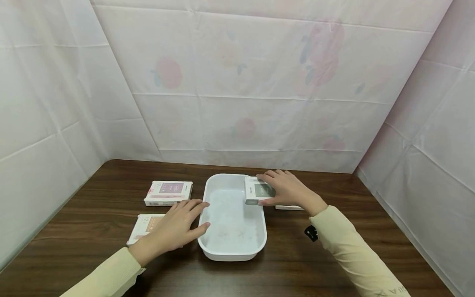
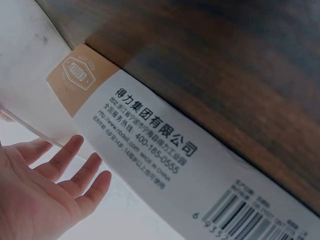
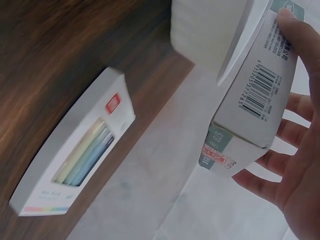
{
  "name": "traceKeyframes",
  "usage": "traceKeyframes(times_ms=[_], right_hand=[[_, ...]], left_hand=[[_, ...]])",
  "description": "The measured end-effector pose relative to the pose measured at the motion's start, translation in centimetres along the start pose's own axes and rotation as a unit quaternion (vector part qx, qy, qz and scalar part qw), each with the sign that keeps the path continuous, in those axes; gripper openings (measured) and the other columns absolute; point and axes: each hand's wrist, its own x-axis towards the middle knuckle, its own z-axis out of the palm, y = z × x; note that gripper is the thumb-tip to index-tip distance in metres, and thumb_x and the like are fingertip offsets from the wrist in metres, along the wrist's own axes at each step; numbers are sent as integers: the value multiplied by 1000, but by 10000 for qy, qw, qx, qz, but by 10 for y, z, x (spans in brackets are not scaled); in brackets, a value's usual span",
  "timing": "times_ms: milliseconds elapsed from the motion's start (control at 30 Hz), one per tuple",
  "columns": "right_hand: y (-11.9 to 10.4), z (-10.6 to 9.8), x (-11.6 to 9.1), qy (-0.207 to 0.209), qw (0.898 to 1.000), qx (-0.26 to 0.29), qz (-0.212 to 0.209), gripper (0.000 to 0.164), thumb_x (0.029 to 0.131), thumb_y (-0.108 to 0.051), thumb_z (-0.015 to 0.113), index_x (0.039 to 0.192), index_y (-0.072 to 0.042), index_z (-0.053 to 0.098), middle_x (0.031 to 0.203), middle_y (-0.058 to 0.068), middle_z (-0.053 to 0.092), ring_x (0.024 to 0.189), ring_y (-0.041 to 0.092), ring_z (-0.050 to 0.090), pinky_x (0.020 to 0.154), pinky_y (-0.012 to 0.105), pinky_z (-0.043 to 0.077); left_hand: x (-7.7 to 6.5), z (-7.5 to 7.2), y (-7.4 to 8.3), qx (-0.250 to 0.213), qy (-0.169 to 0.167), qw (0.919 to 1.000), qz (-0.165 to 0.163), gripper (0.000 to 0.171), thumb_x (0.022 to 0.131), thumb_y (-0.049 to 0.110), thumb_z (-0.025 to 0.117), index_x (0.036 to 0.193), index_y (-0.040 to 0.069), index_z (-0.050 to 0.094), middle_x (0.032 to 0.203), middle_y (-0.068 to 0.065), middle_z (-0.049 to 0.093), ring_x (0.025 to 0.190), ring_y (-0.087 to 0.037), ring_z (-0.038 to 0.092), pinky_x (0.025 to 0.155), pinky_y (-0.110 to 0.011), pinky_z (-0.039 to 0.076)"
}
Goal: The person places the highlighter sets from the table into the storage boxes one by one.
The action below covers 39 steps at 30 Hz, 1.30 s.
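My right hand (image 1: 289, 190) grips a white box with a grey-green panel (image 1: 261, 191), thumb on one edge and fingers on the other. That box is held over the right rim of a white plastic basin (image 1: 231, 255); its barcode side shows in the right wrist view. My left hand (image 1: 174, 229) has loosely spread fingers at the basin's left rim and holds nothing; whether the fingertips touch the rim I cannot tell. Partly beneath that hand lies a white box with an orange panel (image 1: 142, 225), its printed side (image 2: 145, 135) filling the left wrist view.
Behind the orange-panel box lies a white box with a purple panel (image 1: 171, 188). Right of the basin, a white box with a window onto coloured pens (image 3: 87, 155) lies on the brown wooden table (image 1: 297, 264). White printed sheets (image 1: 241, 82) hang around the table.
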Motion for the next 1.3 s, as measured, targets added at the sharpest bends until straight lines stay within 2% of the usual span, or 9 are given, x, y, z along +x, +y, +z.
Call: traceKeyframes(times_ms=[367, 700, 967, 1300], right_hand=[[-17, 2, 24, 63, 9997, -211, -131, 78, 74, -65, 58, 133, -17, 46, 123, 2, 55, 111, 25, 52, 91, 43, 43], [-33, 3, 45, -10, 9998, -200, 44, 78, 73, -66, 58, 133, -18, 46, 125, 3, 54, 111, 26, 53, 94, 44, 41], [-45, 6, 60, -20, 9996, -268, -31, 77, 73, -67, 57, 132, -19, 47, 125, 2, 55, 109, 24, 54, 94, 42, 41], [-56, 19, 68, -195, 9992, -345, -80, 77, 72, -68, 57, 132, -20, 47, 119, 0, 56, 105, 21, 55, 92, 40, 43]], left_hand=[[1, 2, 0, 3, 26, 10000, 22, 48, 84, 47, 56, 122, 16, 56, 118, -6, 57, 107, -26, 54, 87, -47, 42], [1, 1, 0, -18, -4, 10000, -6, 49, 84, 47, 55, 122, 16, 55, 117, -6, 57, 107, -26, 54, 87, -47, 41], [1, 1, -2, 8, -18, 10000, -18, 49, 84, 47, 55, 122, 16, 55, 117, -6, 56, 107, -27, 54, 86, -48, 42], [1, 0, -1, -23, -78, 10000, -11, 49, 85, 47, 55, 123, 17, 55, 118, -6, 57, 107, -27, 54, 86, -49, 43]])
